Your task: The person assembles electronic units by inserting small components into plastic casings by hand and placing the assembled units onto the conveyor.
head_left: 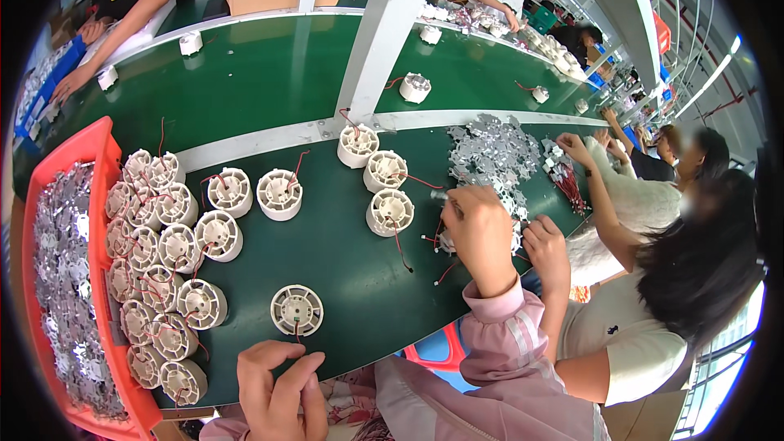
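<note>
A white round plastic housing (pixel 296 310) with spokes lies face up at the near middle of the green table. Its short red wire runs down to the fingertips of my left hand (pixel 282 392), whose thumb and forefinger come close together around the wire's end. Farther right, my right hand (pixel 480 233) is closed, with its knuckles up, beside a pile of silvery metal pieces (pixel 490 155). A small pale bit shows at its fingertips, too small to name. Partly hidden under this hand is another white housing (pixel 446 242) with red wires. A co-worker's hand (pixel 545 249) is right next to it.
Many wired white housings (pixel 178 247) crowd the left, beside a red bin (pixel 102 188) of metal pieces. Three more (pixel 390 212) form a column near a white post (pixel 384 41). Behind a rail runs a green belt (pixel 269 57) with scattered housings. Co-workers sit at right.
</note>
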